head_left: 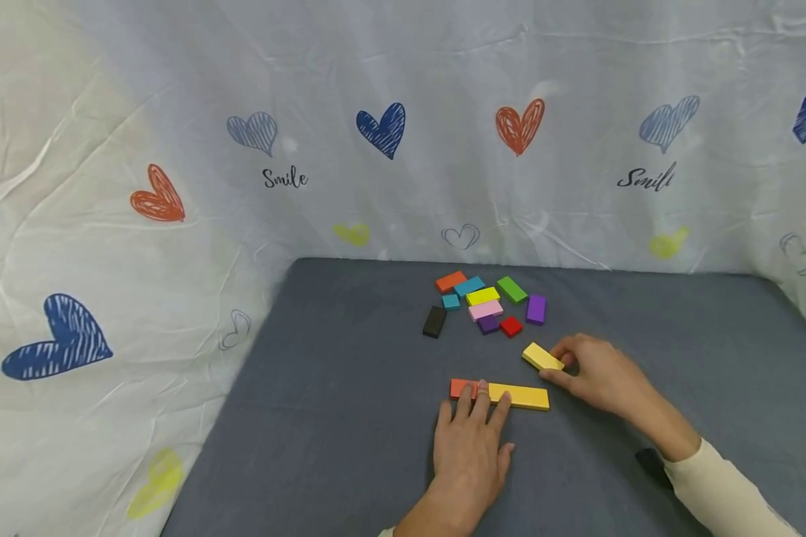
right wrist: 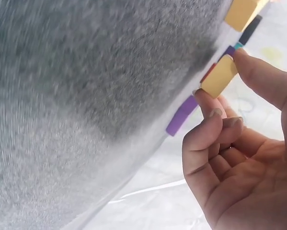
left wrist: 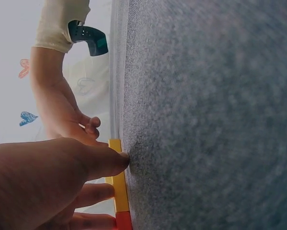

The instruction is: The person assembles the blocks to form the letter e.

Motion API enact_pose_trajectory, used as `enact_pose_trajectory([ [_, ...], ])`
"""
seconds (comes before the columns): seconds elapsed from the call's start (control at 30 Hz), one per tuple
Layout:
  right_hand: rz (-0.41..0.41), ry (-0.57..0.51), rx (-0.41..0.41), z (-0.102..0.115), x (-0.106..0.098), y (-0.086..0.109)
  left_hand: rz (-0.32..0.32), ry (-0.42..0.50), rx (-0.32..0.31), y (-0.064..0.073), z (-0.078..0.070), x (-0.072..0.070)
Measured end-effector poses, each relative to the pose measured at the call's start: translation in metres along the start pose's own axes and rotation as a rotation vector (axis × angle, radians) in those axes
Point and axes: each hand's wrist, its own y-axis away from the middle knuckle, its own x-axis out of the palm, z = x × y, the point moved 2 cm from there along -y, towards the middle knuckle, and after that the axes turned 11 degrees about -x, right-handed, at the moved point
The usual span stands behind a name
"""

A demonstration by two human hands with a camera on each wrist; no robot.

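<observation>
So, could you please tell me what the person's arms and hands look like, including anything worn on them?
The left hand and right hand wear no gloves. The right arm has a cream sleeve with a dark, curved attachment at its cuff. Only a pale edge of the left sleeve shows.

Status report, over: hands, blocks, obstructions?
Left hand touching red-and-yellow row. Right hand pinching yellow block. Other blocks farther back, none in between.

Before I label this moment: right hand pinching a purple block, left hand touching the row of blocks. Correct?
Wrong colour: the right hand pinches a yellow block, as the right wrist view shows. The left hand touches the row of blocks.
</observation>
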Motion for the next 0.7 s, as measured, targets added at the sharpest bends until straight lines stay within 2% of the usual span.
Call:
enact_pose_trajectory([
  [0.37,0.029,-0.043,-0.013,0.0020,0.0059,0.0019,0.004,0.001,-0.003,-0.0003,-0.0009,0.0002],
  [0.7,-0.001,-0.074,-0.008,0.0018,0.0048,0.0024,0.001,0.003,-0.009,-0.0002,-0.0014,-0.0003],
])
